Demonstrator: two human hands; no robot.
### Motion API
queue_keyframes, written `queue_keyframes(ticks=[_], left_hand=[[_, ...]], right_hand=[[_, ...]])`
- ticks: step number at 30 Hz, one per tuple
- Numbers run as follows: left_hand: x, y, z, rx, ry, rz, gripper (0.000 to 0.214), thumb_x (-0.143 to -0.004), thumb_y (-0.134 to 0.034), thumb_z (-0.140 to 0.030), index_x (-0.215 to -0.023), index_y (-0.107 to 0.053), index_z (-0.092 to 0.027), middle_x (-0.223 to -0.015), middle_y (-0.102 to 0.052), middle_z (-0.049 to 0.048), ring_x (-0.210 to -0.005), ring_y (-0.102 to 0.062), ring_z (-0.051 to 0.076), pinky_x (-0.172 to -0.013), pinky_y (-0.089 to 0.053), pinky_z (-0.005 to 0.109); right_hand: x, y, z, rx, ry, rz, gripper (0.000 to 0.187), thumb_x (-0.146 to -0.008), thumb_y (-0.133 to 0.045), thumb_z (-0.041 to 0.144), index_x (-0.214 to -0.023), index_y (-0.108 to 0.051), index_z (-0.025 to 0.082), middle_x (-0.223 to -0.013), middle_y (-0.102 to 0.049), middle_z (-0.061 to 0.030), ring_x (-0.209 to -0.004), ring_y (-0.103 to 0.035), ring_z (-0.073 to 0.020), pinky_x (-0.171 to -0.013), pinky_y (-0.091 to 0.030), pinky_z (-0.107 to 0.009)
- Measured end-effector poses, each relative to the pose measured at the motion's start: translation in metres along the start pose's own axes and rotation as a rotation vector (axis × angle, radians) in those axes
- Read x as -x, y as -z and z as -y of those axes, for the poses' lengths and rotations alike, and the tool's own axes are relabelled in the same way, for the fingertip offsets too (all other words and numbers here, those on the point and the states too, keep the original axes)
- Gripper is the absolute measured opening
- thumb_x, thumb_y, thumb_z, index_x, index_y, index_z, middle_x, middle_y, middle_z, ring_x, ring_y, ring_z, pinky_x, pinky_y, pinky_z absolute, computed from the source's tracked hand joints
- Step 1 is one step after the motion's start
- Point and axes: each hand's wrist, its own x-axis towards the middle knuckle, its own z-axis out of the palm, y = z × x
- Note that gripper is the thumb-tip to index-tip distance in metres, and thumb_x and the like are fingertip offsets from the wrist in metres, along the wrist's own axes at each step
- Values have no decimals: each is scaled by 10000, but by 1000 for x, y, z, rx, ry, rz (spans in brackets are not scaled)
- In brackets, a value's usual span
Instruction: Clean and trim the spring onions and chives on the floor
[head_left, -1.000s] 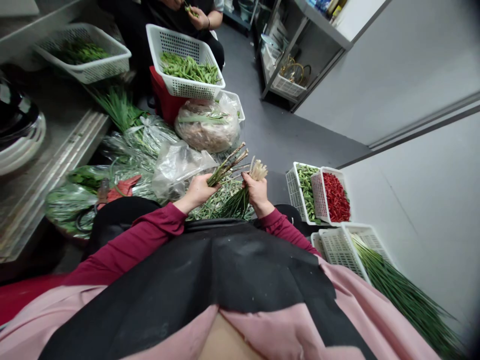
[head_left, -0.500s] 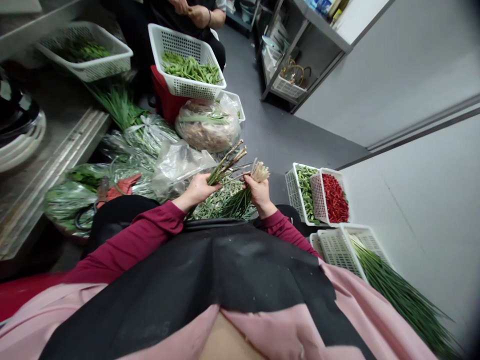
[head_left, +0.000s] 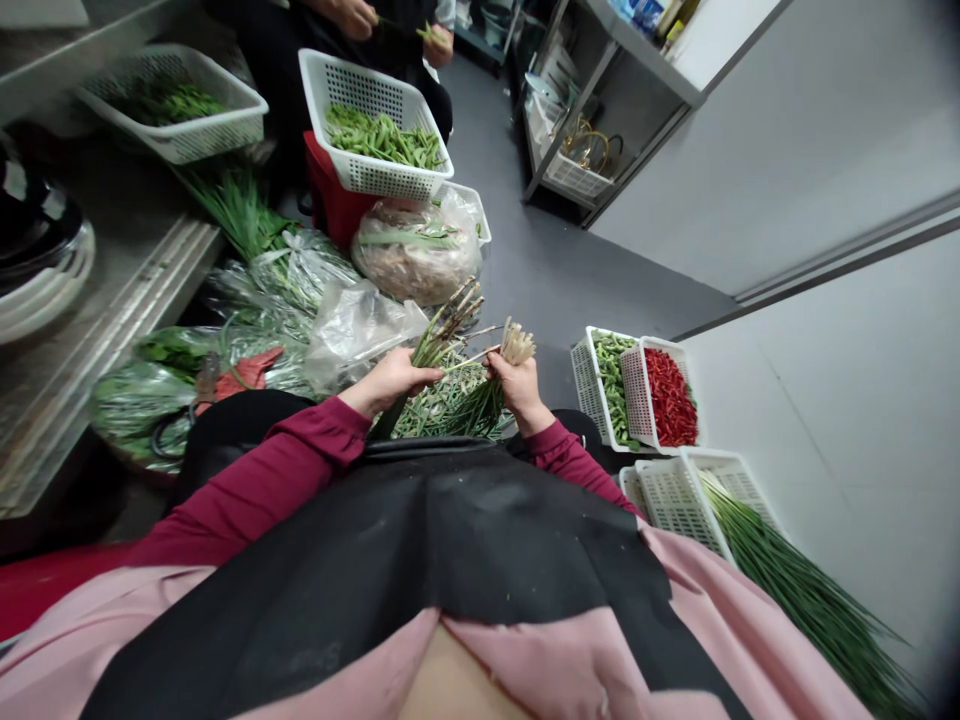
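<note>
My left hand is closed around a bunch of green onions with brown, soil-stained ends that point up and away from me. My right hand grips another bunch of green onions, its pale white ends even and its dark green leaves hanging down. A single thin pale stalk spans the gap between the two hands, its near end at the right fingertips. Below them lies a heap of loose green and whitish stalks and scraps, partly hidden by my hands and black apron.
Ahead stands a white basket of green pods, close to a co-worker's hands. Plastic bags of greens crowd the left. At right are baskets of red chillies, green peppers and long green onions. A metal shelf stands farther back.
A pale stalk now stretches between my hands from the left bunch, which has tilted slightly. The co-worker's hands have moved apart, with a green piece in one.
</note>
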Motion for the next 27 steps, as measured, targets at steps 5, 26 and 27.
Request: queue_keyframes(ticks=[5,26,27], left_hand=[[0,7,-1,139,0,58,326,-604,-764,-338,-573,-487,-170,-449,-426,-40,-372,-329,47,-367,-211,217],[-12,13,9,201,77,-108,217,-671,-725,-195,-675,-515,-137,-494,-504,-36,-361,-390,40,-348,-257,171],[-14,12,11,210,82,-93,213,-678,-723,-194,-688,-518,-137,-504,-511,-33,-360,-398,42,-349,-259,171]], right_hand=[[-2,5,-11,84,42,19,170,-722,-659,336,-698,-614,174,-561,-576,24,-476,-508,-99,-485,-429,-241],[-38,6,-39,96,-230,-148,338,-601,-683,103,-907,-560,174,-741,-654,-1,-536,-580,-125,-454,-474,-242],[-39,7,-40,87,-234,-147,289,-610,-685,119,-869,-568,169,-735,-656,-11,-537,-583,-128,-449,-472,-243]])
